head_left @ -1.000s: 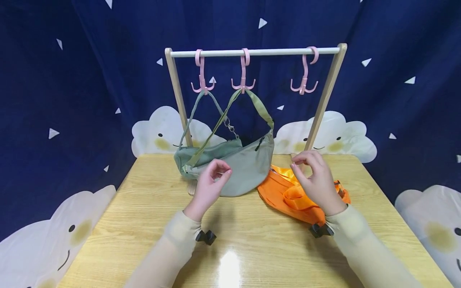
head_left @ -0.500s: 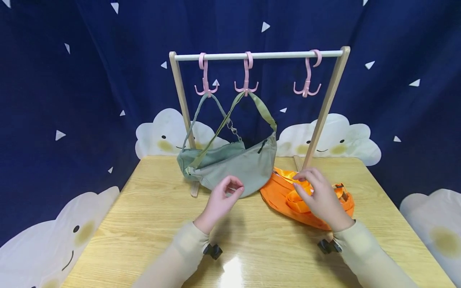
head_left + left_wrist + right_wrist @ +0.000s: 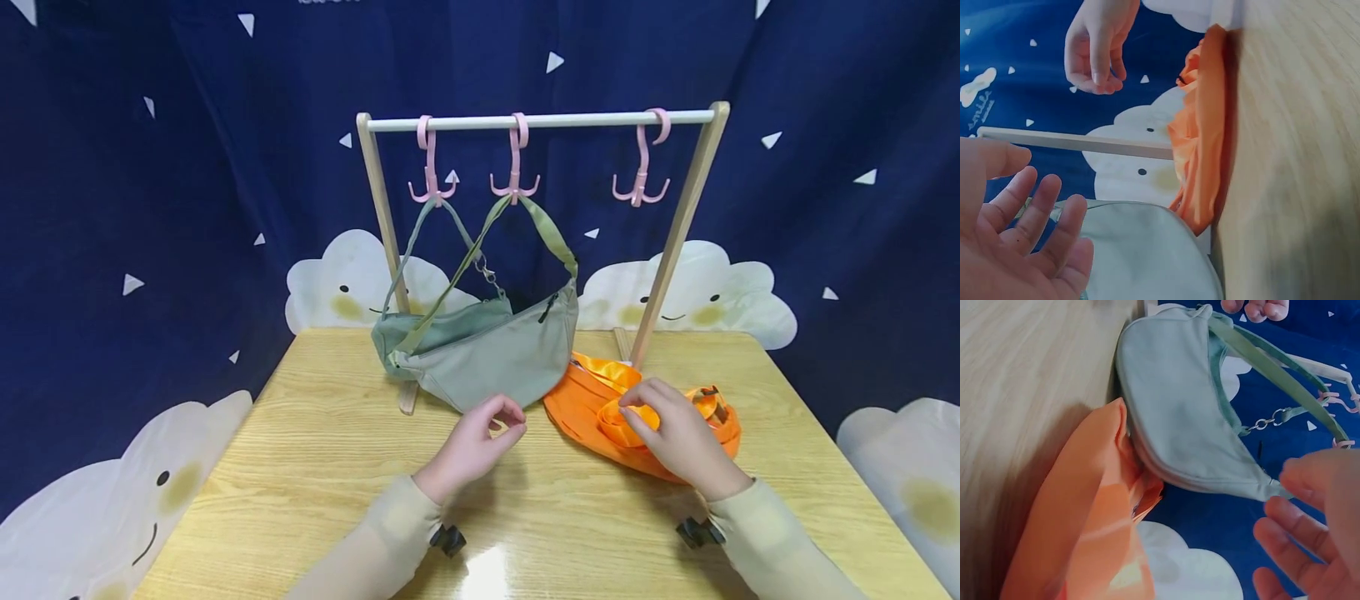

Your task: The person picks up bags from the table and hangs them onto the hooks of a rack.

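Note:
My left hand (image 3: pixel 476 443) hovers over the table just in front of the pale grey-green shoulder bag (image 3: pixel 502 354). Its fingers are loosely bent and hold nothing, as the left wrist view confirms. My right hand (image 3: pixel 684 440) is above an orange bag (image 3: pixel 581 412), which lies flat with its orange strap (image 3: pixel 618 425) bunched on top; nothing is in its relaxed fingers, and it covers part of the bag in the head view. The grey-green bag hangs by its strap from the middle pink hook (image 3: pixel 515 171). Behind it, a darker green bag (image 3: pixel 390 337) hangs from the left pink hook (image 3: pixel 431 171).
A rack with a white rail (image 3: pixel 592 120) and wooden legs (image 3: pixel 678 233) stands at the back of the wooden table (image 3: pixel 315 467). No bag hangs on the right pink hook (image 3: pixel 640 175). A dark blue curtain (image 3: pixel 187 167) with clouds is behind.
Both hands have come down and back toward the person, the left also shifting rightward. The bags and hooks stay in place; the head view has shifted slightly.

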### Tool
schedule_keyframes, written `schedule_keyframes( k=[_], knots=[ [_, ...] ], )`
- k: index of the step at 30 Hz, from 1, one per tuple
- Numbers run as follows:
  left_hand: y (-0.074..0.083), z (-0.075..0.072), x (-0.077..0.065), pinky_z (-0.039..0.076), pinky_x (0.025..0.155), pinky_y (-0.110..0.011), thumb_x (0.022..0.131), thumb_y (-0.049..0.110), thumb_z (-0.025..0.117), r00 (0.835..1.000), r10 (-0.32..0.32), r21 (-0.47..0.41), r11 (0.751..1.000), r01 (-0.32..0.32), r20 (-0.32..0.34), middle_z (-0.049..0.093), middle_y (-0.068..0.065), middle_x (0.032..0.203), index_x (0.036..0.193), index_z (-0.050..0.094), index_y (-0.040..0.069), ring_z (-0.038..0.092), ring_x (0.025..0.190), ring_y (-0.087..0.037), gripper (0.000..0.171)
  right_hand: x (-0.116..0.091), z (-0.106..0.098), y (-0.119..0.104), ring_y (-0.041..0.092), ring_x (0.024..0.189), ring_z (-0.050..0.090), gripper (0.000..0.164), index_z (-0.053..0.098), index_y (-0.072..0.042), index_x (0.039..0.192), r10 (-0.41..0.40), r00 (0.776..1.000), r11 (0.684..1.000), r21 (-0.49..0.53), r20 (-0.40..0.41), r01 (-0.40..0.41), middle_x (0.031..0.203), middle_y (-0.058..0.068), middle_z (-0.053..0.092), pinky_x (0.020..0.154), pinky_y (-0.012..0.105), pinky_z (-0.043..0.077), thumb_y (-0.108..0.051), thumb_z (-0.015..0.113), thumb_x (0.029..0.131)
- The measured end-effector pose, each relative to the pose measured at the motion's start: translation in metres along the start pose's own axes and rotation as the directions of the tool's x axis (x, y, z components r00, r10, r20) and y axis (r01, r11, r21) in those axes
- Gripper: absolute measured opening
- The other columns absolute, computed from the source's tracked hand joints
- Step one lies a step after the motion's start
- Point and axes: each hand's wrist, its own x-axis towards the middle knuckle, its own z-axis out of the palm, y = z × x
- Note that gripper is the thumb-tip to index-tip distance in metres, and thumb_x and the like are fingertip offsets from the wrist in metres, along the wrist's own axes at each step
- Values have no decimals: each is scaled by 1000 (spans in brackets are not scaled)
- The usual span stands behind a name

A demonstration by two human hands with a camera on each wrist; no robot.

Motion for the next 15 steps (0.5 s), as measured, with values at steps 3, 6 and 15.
schedule_keyframes(
  k=[3,6,15],
  knots=[
    [-4,4,1,47,86,-33,99,12,65,1000,-8,17,1000,8,26,68,-2,101,104,65,11,65,101,-21,5,-3,1,5,19,86,64,13,70,-14,96,30,998,999,-14,52,-29,95,0,64,77,45,57,-8,79,90],
    [-8,8,2,46,84,-29,100,13,64,998,-14,36,999,11,67,68,-1,102,104,65,11,65,100,-21,5,-6,3,10,22,88,65,12,70,-14,97,57,994,998,-25,96,-55,97,1,65,79,46,57,-9,79,90],
    [-16,17,3,51,84,-25,100,14,66,985,-16,136,991,-8,171,67,-4,109,106,64,10,66,99,-18,7,-10,11,28,26,92,69,18,73,-10,103,56,982,995,-97,179,-39,102,4,70,83,50,58,-14,82,88]
  ],
)
